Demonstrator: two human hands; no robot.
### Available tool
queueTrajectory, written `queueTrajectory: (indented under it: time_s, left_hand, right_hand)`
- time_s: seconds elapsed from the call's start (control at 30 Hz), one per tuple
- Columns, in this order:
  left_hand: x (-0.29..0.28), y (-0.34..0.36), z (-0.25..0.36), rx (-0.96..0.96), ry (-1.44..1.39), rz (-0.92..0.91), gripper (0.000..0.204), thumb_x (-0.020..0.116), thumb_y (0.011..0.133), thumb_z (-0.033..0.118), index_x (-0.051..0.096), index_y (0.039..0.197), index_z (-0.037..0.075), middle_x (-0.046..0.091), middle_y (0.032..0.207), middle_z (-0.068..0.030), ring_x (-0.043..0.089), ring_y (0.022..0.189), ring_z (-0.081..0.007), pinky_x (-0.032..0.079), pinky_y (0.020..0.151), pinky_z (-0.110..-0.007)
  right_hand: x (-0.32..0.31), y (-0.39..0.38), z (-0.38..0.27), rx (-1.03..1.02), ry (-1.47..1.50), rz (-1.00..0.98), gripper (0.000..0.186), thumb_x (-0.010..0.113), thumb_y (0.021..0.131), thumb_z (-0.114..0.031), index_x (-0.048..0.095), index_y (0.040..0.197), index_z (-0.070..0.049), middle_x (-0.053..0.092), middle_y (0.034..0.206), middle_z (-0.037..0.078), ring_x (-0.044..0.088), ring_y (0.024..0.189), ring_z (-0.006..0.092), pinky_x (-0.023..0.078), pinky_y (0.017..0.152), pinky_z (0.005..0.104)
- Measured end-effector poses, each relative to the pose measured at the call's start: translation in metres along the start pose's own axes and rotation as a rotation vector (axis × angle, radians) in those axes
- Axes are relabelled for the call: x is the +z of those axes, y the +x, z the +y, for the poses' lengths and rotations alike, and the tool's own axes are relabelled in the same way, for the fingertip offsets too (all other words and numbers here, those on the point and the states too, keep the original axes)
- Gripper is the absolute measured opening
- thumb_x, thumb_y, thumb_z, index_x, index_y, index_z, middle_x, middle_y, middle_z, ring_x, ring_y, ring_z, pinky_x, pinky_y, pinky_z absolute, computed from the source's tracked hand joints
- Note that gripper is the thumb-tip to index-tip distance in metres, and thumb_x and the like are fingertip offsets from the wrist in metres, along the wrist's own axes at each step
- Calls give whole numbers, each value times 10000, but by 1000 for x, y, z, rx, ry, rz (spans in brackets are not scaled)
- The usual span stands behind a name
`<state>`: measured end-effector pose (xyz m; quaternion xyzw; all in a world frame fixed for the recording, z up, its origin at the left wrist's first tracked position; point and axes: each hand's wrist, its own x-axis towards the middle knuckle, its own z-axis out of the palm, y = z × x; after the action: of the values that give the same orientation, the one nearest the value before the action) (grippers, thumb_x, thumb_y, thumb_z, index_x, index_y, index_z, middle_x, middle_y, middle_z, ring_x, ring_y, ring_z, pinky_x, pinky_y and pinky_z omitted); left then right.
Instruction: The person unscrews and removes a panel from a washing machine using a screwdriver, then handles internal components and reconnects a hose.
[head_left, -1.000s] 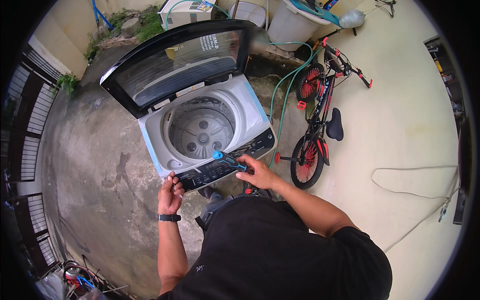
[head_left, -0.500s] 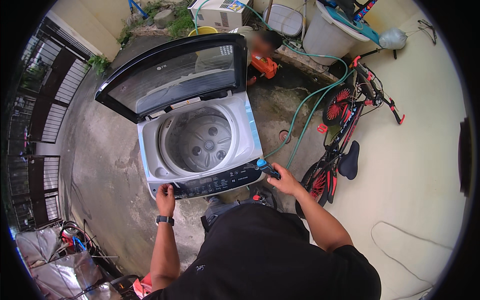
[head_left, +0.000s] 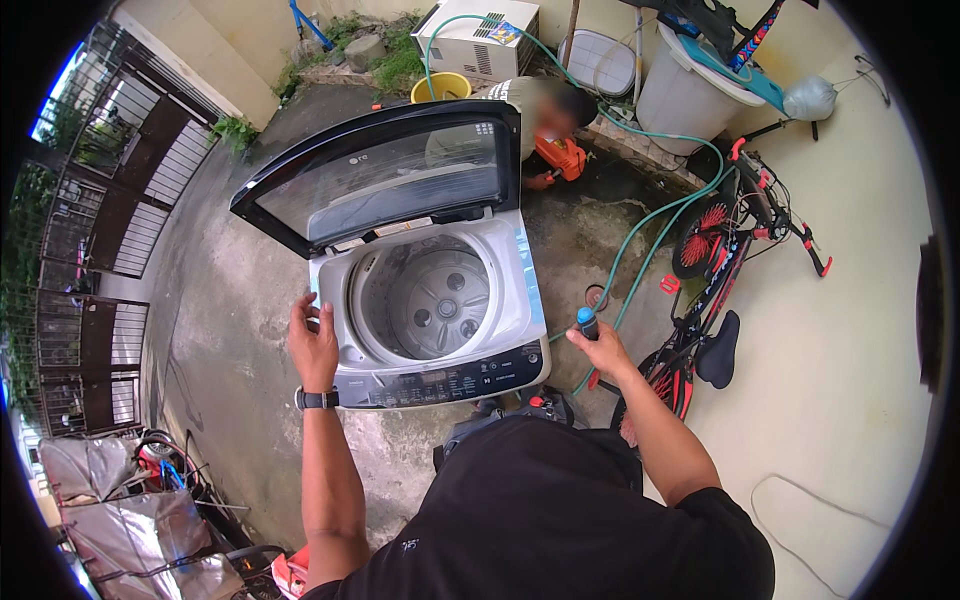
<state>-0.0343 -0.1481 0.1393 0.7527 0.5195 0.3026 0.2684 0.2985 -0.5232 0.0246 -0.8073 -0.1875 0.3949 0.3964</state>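
Grey concrete yard floor [head_left: 235, 275], and on it, just in front of me, a white-bodied top-loading washing machine [head_left: 516, 275], its black-framed glass lid [head_left: 400, 180] raised and tilted back. Right grip [head_left: 602, 348] clenched round a dark hand tool with a bright blue cap [head_left: 588, 320], cap upward, just off the machine's right front corner; its working end is hidden from me. Left grip [head_left: 316, 348] loosely curled at the machine's left edge; I cannot tell whether the fingertips touch the edge or pinch anything small. Black-banded wristwatch [head_left: 316, 399] below that hand. Main container: the round grey metal drum [head_left: 385, 290], mouth uncovered, ribbed plate in its bottom, central hub ringed by three dark round discs. Glossy black control panel [head_left: 450, 383] along the near edge. Beyond the lid, a round yellow plastic bucket [head_left: 458, 87], contents not readable from here; a thin green hose [head_left: 690, 137] arcs about the yard, one stretch dropping near the bucket. Farther right, a tall white plastic bin [head_left: 690, 100] with a flat teal piece [head_left: 745, 75] across its top; inside hidden. Beside it, a white rounded-rectangular tub [head_left: 603, 66]. A person [head_left: 515, 92] is low behind the lid, near a bright orange object [head_left: 562, 158]. Black-and-red bicycle [head_left: 718, 350] by the pale wall.
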Motion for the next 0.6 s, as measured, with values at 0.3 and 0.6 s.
queueTrajectory:
  time_s: [0.3,0.6]
  left_hand:
    - [-1,205,158,615,537,56,685,724,907,588,597,1459,203,667,1255,-81,672,1142,-282,559,900,-430]
    - [39,197,157,571,665,33,507,730,886,583,744,1116,132,648,1055,-55,692,1026,-282,557,766,-434]
  right_hand:
    - [41,-12,-19,-22,117,-3,290,765,966,-213,667,1167,-28,648,847,4,608,755,118,509,698,293]
    - [7,17,16,58,44,-19,249,771,956,-198,687,1124,-34,674,853,18,627,745,123,517,686,312]
